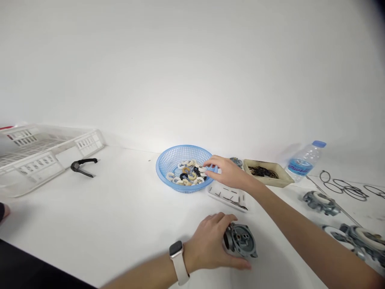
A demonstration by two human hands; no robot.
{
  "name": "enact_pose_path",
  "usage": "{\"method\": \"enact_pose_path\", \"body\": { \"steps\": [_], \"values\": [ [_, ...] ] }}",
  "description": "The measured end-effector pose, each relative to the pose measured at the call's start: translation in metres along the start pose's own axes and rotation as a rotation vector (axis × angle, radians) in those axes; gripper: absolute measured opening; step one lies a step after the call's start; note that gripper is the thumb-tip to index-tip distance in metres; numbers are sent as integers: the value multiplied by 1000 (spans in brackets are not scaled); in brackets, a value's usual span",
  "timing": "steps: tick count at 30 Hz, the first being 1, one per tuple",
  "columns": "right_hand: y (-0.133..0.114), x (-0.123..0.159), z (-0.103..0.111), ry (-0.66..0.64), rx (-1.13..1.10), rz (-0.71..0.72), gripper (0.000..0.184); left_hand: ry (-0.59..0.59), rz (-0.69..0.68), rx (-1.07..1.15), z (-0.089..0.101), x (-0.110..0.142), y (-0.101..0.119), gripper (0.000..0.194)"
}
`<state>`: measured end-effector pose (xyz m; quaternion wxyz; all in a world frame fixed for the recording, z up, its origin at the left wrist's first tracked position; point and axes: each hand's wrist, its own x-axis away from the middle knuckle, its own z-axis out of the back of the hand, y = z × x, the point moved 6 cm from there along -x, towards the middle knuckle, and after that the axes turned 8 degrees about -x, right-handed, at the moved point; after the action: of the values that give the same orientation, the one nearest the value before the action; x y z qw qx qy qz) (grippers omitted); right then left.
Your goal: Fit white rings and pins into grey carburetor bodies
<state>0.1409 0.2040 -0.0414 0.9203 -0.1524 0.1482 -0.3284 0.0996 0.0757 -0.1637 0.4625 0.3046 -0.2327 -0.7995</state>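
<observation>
My left hand [210,241], with a white watch on the wrist, wraps around a grey metal housing [242,241] standing on the white table near the front. My right hand [227,170] reaches over the rim of a blue plastic basket [168,160] filled with white, tan and black rings [188,174]. Its fingertips are curled together at the rings; whether they hold one is hidden.
A small white tray [228,196] with thin pins lies under my right wrist. A beige tray of black O-rings [266,172], a water bottle [303,162], loose rings [345,186] and more grey housings [320,200] sit right. A white crate [39,156] and black tool [82,165] sit left.
</observation>
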Motion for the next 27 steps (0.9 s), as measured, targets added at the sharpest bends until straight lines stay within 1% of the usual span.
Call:
{"method": "enact_pose_path", "body": {
  "steps": [3,4,6,8,10,12,15,17,18,20,22,24,26,27],
  "values": [
    [-5,-69,-32,-169,97,19,23,25,-12,-99,1,1,1,105],
    [-5,-87,-44,-220,134,13,26,24,-8,-122,2,1,1,106],
    [-2,-114,-65,-292,199,-9,28,28,-9,-158,5,1,0,106],
    [0,-131,-82,-333,244,-33,30,59,-29,-177,7,2,0,103],
    [0,-139,-95,-358,266,-57,31,98,-70,-175,7,4,1,100],
    [-2,-143,-104,-377,266,-83,32,114,-119,-151,3,5,1,95],
    [-9,-148,-111,-392,230,-112,32,88,-173,-103,-5,3,1,78],
    [-16,-151,-110,-392,177,-118,32,37,-170,-71,-7,1,0,69],
    [-21,-151,-107,-388,141,-115,32,6,-157,-58,-6,1,-1,70],
    [-29,-149,-95,-366,45,-97,32,-53,-109,-42,-3,-1,-2,79],
    [-34,-136,-77,-324,-79,-61,30,-87,-55,-44,2,-1,-1,83],
    [-35,-108,-54,-260,-221,-17,26,-101,-28,-55,6,-1,0,72],
    [-31,-69,-33,-189,-362,13,17,-94,-27,-62,8,0,1,63],
    [-28,-46,-25,-157,-422,19,13,-86,-30,-64,8,0,1,62]
  ]
}}
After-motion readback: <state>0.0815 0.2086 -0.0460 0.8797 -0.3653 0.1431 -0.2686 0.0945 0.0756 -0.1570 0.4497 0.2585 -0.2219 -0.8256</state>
